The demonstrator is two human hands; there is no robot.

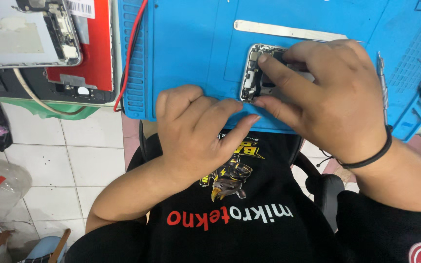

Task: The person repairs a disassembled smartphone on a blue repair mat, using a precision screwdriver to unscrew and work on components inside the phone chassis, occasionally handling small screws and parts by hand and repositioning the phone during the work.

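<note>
An opened smartphone with its inner parts showing lies on a blue work mat. My right hand covers most of the phone, its thumb and forefinger pinched over the parts at the phone's near end. Whether a small part sits between those fingers is hidden. My left hand rests at the mat's front edge just left of the phone, fingers curled, fingertips touching the mat beside the phone's corner. A black band circles my right wrist.
A thin metal strip lies on the mat behind the phone. A metal tool lies right of my right hand. A red wire runs along the mat's left edge. Opened devices sit at far left. White tiled floor lies below.
</note>
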